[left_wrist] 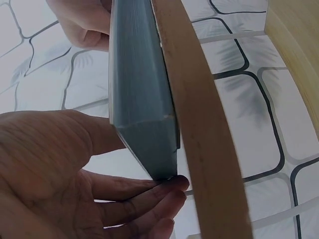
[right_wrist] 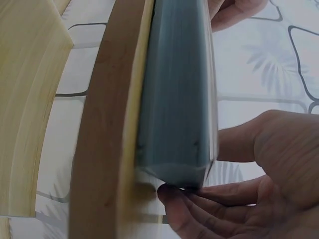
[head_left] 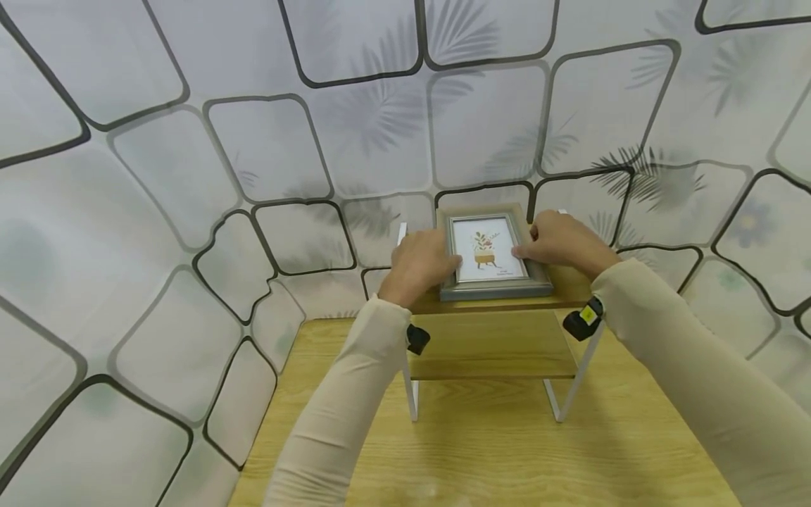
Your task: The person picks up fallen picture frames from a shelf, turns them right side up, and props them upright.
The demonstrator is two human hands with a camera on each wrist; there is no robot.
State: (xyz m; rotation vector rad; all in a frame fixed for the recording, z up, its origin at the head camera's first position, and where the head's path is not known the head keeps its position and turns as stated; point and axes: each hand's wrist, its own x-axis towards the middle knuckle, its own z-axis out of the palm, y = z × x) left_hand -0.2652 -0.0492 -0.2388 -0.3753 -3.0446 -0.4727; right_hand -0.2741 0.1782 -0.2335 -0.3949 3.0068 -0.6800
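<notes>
A picture frame (head_left: 532, 276), silvery grey-brown with a potted-plant print behind its front, lies face up on the top board (head_left: 437, 304) of a small two-tier wooden shelf. My left hand (head_left: 421, 262) holds its left side and my right hand (head_left: 564, 239) the right side, both thumbs over the front. From the left wrist, the frame's blue-grey edge (left_wrist: 144, 84) shows close against the board, thumb on the face and fingertips at the back corner. The right wrist view has the right hand (right_wrist: 284, 169) pinching the opposite corner likewise.
Below the top is a lower wooden board (head_left: 494, 345), carried on white metal legs (head_left: 412, 398). The shelf stands on a wood-grain tabletop (head_left: 481, 458). Patterned cloth (head_left: 380, 141) with dark outlines and leaf prints hangs close behind and along the left.
</notes>
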